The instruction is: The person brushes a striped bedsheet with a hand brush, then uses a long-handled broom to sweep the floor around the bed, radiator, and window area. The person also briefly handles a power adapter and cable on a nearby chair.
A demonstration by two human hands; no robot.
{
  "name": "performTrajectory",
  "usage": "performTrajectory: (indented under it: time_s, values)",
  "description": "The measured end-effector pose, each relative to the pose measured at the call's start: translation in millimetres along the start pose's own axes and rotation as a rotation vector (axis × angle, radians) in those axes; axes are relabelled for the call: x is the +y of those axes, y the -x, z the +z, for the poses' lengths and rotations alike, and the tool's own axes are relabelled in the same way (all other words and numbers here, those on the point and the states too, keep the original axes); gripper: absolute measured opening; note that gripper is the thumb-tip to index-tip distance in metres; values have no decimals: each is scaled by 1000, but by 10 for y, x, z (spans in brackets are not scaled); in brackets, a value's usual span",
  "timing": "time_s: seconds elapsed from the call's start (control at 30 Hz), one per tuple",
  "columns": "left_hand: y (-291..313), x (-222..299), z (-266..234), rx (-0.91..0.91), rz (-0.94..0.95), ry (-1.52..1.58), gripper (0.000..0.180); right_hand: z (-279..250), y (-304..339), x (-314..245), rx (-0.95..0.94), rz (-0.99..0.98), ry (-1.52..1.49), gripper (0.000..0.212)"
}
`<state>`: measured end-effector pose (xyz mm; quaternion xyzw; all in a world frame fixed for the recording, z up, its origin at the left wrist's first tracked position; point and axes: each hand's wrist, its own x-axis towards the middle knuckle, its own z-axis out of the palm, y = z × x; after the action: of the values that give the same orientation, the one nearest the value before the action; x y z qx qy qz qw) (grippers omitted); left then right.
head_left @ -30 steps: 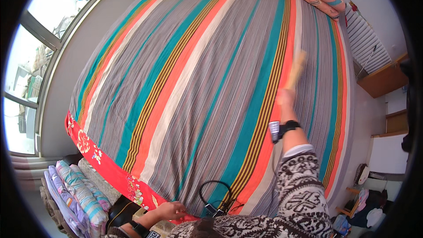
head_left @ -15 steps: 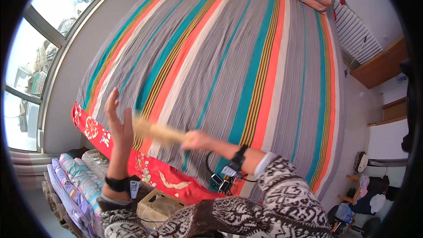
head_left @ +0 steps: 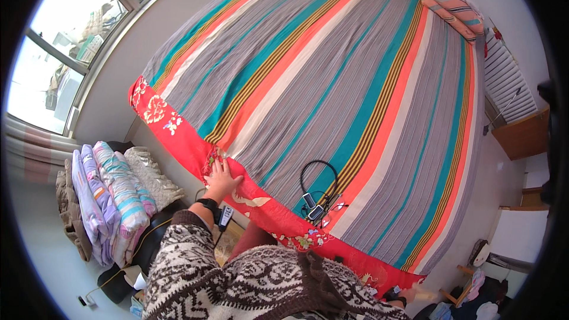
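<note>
The red floral-printed fabric border (head_left: 178, 136) ran along the near edge of the bed, from the left of the frame down to the lower right, and the left hand (head_left: 221, 179) lay flat on it just left of the lower middle, fingers spread and released, grasping nothing. A black band sat on that wrist, with a small dark device hanging just beside it. Above the border spread the wide bedsheet striped in grey, teal, orange, cream and red (head_left: 355, 83), filling the middle of the frame. On the sheet near the border, right of the hand, lay a looped black cable with small dark gadgets (head_left: 318, 198). The right hand (head_left: 409, 297) showed only at the lower right edge beside the bed's corner; whether its grip was clenched or loose could not be told. A stack of folded pastel quilts (head_left: 106, 195) stood at the lower left beside the bed. A striped pillow (head_left: 453, 7) rested at the upper right.
</note>
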<state>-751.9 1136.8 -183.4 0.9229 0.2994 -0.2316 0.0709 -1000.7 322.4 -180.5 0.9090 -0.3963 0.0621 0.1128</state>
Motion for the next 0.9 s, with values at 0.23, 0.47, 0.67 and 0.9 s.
performTrajectory:
  time_s: [0.23, 0.47, 0.67, 0.9]
  values:
    - [-604, -327, -392, 404, 677, -365, 56, -689, -614, -1219, -100, 767, -1162, 37]
    - [-1869, -941, -693, 217, 899, -276, 12, -1201, -1274, -4638, -390, 236, -1343, 28]
    - [-1890, -1428, -507, -34, 887, 7, 10, -1259, 144, -8043, -753, 220, -1413, 15]
    - [-1629, -2163, -724, 153, 1180, 425, 20, -2298, 3733, -9475, -1604, -1069, -830, 31]
